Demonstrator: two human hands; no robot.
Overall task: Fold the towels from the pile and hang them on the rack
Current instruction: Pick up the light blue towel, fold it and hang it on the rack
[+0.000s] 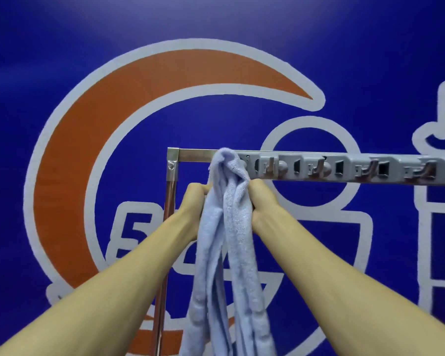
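Head view, landmark: the rack (pixel 195 152), a metal frame with a horizontal top bar and a vertical post at its left corner; every place below is told from it.
Towel: the light blue towel (pixel 229 227) is draped over the top bar, just right of the left corner, and hangs down in long bunched folds in front of the bar. It is gathered narrow, not spread flat, probably so it takes little room on the bar.
Left hand: the left hand (pixel 194 199) is just below the bar, touching the towel's left edge. Its fingers are curled closed on the cloth, I judge to keep this side from slipping.
Right hand: the right hand (pixel 261 201) is below the bar on the towel's right edge, fingers closed and pinching the fabric, likely to even the two hanging halves.
Hook strip: a grey strip of hooks (pixel 344 168) runs along the bar to the right of the towel; its near end touches the towel's top.
Wall: a blue wall (pixel 242 34) with orange and white shapes stands behind the rack.
Pile: not visible here.
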